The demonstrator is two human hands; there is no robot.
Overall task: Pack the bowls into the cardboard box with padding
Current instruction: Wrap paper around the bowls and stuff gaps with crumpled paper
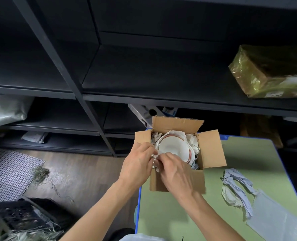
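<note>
Bare left hand (137,164) and right hand (176,174) both pinch crumpled paper padding (155,162) at the cardboard box (210,150) near wall; red-rimmed bowls (172,146) already sit inside; tucking and closing flaps likely remain.

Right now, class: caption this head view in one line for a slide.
Left hand and right hand pinch crumpled paper beside the bowls in the open cardboard box.

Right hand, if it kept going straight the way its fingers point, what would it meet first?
The right hand points up-left, so first comes the crumpled paper padding it pinches at the near-left corner of the cardboard box. Just beyond is probably the left hand, though depth is unclear.
</note>
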